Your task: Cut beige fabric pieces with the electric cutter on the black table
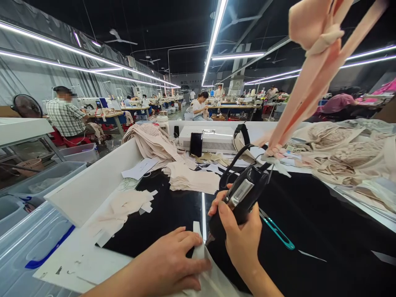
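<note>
My right hand (243, 235) is wrapped round a black hand-held electric cutter (249, 183) with a silver plate on its side. The cutter's nose points down at the edge of a pale fabric piece (213, 278). Knotted peach fabric strips (305, 93) reach down from above to the cutter's rear. My left hand (173, 258) lies on the pale fabric with its fingers stretched out and apart, just left of the cutter. The fabric's narrow end shows beyond the fingertips. Teal thread snips (280, 233) rest on the black table top, right of my right hand.
Behind lie a stack of pale cut pieces (193, 177), a phone (196, 144) and a white vented box (213, 138). Beige garments (346, 152) are heaped at the right. A white side board (93, 185) and clear plastic bins (40, 243) stand left. Other people sit at sewing machines beyond.
</note>
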A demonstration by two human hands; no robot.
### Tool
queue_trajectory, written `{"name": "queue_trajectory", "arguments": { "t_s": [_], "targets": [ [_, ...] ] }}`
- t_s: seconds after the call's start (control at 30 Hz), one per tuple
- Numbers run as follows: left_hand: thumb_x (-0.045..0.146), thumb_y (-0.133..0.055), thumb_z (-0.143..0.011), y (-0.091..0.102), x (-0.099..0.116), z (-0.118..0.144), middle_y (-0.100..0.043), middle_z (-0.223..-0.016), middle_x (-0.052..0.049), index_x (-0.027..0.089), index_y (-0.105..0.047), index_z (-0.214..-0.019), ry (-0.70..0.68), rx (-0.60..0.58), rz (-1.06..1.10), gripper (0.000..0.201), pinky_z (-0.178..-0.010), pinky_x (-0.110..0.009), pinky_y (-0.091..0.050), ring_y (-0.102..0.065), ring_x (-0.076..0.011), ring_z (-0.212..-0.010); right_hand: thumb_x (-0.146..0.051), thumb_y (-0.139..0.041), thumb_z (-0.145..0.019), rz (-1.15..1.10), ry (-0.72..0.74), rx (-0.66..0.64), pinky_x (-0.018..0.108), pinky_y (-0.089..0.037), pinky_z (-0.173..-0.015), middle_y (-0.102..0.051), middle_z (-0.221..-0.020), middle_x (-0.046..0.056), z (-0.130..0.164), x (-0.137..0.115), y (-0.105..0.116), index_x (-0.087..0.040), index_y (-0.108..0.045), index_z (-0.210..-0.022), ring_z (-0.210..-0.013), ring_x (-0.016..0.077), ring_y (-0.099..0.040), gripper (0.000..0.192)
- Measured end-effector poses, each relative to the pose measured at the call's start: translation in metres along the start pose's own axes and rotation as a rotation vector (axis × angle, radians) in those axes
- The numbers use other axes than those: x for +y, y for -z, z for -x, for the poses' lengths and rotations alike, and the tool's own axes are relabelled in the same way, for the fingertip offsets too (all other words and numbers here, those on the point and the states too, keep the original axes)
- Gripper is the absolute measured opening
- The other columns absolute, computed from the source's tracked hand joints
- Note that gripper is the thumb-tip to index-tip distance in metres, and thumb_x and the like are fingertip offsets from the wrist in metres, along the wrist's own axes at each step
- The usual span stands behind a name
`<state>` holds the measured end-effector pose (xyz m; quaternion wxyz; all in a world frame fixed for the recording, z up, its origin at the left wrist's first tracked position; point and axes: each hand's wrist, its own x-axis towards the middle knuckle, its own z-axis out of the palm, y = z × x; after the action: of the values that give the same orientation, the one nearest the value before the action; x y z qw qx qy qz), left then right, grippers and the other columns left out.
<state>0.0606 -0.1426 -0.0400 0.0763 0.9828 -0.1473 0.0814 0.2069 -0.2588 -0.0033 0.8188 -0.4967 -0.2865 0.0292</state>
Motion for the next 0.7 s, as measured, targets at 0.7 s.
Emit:
{"name": "queue_trajectory", "arguments": {
  "t_s": [0.7],
  "targets": [
    [0.045, -0.073, -0.096, 0.0034, 0.0041, 0.0013, -0.051, -0.134, -0.014, 0.034, -0.061, -0.137, 0.048, 0.013, 0.022, 0.044, -0.106, -0.05, -0.052, -0.06, -0.0321, -0.116, -0.031, -0.076, -0.089, -0.027, 0.027, -0.024, 0.027, -0.056, -0.062, -0.068, -0.081, -0.006, -0.0047, 0.0054, -0.0042, -0.025, -0.059, -0.1, -0.059, 0.0108, -0.064, 0.021]
  ]
}}
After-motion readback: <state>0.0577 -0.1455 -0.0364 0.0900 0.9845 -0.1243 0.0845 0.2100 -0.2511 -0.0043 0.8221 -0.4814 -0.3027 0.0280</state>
